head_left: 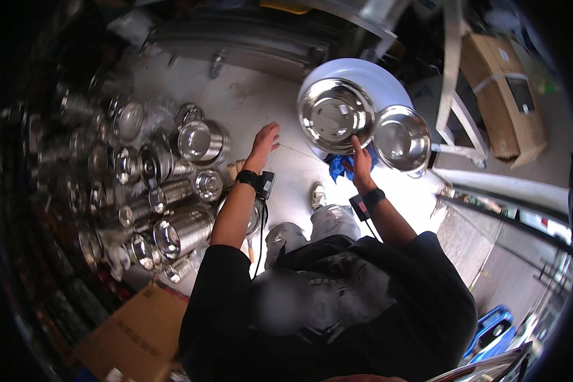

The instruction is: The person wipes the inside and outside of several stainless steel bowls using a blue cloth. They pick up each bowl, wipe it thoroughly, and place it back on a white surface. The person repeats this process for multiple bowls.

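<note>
A brown cardboard box [503, 89] bound with a pale strap sits out at two o'clock, a dark rectangular label on its side. Another flattened brown carton [137, 331] lies at seven o'clock by the person's left elbow. Something blue [490, 328] pokes in low at four o'clock.

At about one o'clock, a polished steel bowl [336, 114] stands tilted up in front of a white round lid [382, 79], and a second steel bowl [402, 138] leans just beside it toward three o'clock. The right hand [361, 162] is raised to the first bowl's lower rim, one finger touching it, the rest curled onto a blue cloth [339, 167] bunched right under the bowl at its six o'clock.

The left hand [263, 145] hovers open, fingers spread and gripping nothing, well apart from the bowls at their nine o'clock. Further round at nine o'clock a heap of shiny steel canisters [172, 210] lies on the pale floor [254, 95].
</note>
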A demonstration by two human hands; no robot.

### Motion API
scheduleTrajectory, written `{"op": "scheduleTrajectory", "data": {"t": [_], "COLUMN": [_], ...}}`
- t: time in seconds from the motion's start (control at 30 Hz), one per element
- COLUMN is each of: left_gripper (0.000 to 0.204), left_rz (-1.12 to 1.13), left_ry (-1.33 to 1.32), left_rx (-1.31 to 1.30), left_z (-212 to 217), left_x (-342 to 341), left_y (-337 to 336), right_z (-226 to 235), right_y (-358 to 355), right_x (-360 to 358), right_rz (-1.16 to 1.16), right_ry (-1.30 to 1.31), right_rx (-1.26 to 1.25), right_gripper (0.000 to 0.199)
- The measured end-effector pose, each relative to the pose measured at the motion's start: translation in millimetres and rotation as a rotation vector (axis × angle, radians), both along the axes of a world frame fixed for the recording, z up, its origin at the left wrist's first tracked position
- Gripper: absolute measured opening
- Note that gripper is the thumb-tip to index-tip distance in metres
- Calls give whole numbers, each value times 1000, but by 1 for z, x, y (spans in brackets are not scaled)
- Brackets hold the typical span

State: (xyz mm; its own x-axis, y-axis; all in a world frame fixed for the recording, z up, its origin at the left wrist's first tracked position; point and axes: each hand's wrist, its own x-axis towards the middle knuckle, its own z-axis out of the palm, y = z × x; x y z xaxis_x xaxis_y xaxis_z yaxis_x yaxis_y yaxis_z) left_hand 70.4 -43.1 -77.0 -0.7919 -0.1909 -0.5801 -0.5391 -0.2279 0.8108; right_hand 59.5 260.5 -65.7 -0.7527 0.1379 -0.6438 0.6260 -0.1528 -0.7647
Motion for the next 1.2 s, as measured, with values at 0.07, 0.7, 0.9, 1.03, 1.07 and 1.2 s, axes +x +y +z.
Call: {"op": "scheduleTrajectory", "data": {"t": [0.07, 0.7, 0.9, 1.03, 1.07, 1.2], "left_gripper": [54, 47, 27, 23, 20, 20], "left_rz": [54, 1010, 1161, 1281, 1304, 1206], "left_ry": [-42, -220, 6, -69, -59, -143], "left_rx": [50, 346, 472, 529, 485, 201], "left_z": [-5, -137, -181, -199, -213, -350], "left_x": [66, 572, 547, 487, 470, 423], "left_y": [-31, -119, -132, -187, -201, -291], "right_z": [-17, -74, -136, -215, -245, -383], "right_y": [-14, -377, -438, -497, -511, -587], "right_x": [35, 204, 199, 183, 178, 162], "right_rz": [63, 1687, 1788, 1862, 1847, 1864], "right_ry": [-10, -181, -183, -164, -162, -181], "right_rx": [-21, 185, 361, 448, 454, 502], "right_gripper": [68, 44, 40, 36, 34, 30]}}
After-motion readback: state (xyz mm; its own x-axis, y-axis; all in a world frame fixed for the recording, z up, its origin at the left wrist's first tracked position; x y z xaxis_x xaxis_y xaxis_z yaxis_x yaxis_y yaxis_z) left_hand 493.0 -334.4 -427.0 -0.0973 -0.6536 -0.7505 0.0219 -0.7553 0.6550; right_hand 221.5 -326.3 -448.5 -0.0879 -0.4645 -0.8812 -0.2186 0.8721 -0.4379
